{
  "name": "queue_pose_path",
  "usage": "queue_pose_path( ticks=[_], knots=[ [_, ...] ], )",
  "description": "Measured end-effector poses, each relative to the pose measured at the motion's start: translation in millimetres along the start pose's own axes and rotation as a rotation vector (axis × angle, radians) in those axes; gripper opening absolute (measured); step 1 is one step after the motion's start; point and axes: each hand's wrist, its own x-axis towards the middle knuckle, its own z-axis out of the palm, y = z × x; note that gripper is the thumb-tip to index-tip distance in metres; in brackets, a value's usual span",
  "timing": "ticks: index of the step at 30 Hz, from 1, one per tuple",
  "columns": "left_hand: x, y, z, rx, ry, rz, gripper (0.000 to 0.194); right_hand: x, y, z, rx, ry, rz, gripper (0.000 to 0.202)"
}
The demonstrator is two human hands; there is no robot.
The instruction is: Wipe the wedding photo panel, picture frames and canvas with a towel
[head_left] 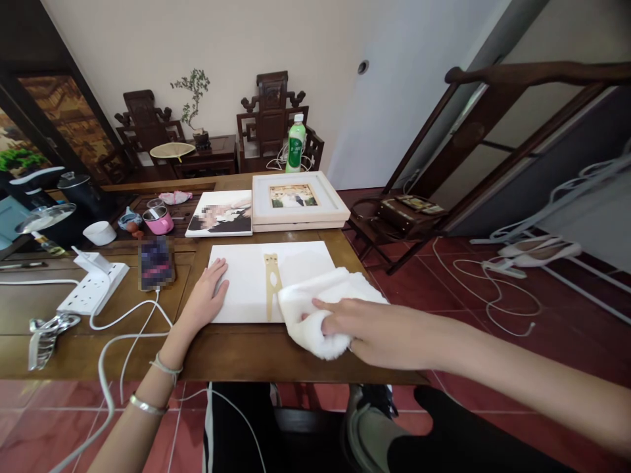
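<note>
A flat white panel (241,282) lies on the wooden table in front of me. Down its middle runs a tan strip with a cat-like head (271,284), its kind not clear. My left hand (208,293) rests on the panel's left edge, fingers stretched out flat. A fluffy white cloth (320,295) covers the panel's right front corner and hangs toward the table's front. Fingers of my right hand (352,322) are bunched into the cloth, pressing it there; some fingertips are hidden in its folds.
Behind the panel lie a photo print (221,213) and a pale wooden picture frame (300,197), with a green bottle (296,144) beyond. On the left are a phone (156,263), a power strip (93,289), trailing cables, a pink mug (158,221) and a claw hair clip (46,335).
</note>
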Motion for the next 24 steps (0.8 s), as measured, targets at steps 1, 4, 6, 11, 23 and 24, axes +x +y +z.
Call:
queue_pose_path(
  ticks=[1, 4, 6, 11, 23, 24],
  knots=[
    [0, 0, 0.1, 0.002, 0.0, -0.002, 0.048, 3, 4, -1, 0.016, 0.011, 0.018, 0.051],
    [1, 0, 0.3, 0.013, -0.006, -0.004, 0.05, 18, 23, 1, 0.002, 0.084, 0.042, 0.051],
    [1, 1, 0.1, 0.025, -0.009, -0.004, 0.05, 32, 38, 5, -0.049, 0.135, 0.035, 0.051],
    [1, 2, -0.6, 0.046, -0.011, -0.008, 0.052, 76, 80, 7, -0.162, 0.274, -0.08, 0.045],
    [1, -3, 0.2, 0.048, 0.006, 0.008, 0.049, 98, 112, 11, -0.133, 0.477, -0.134, 0.031],
    [1, -3, 0.3, 0.048, 0.006, 0.01, 0.049, 92, 107, 15, -0.139, 0.48, -0.15, 0.029]
  ],
)
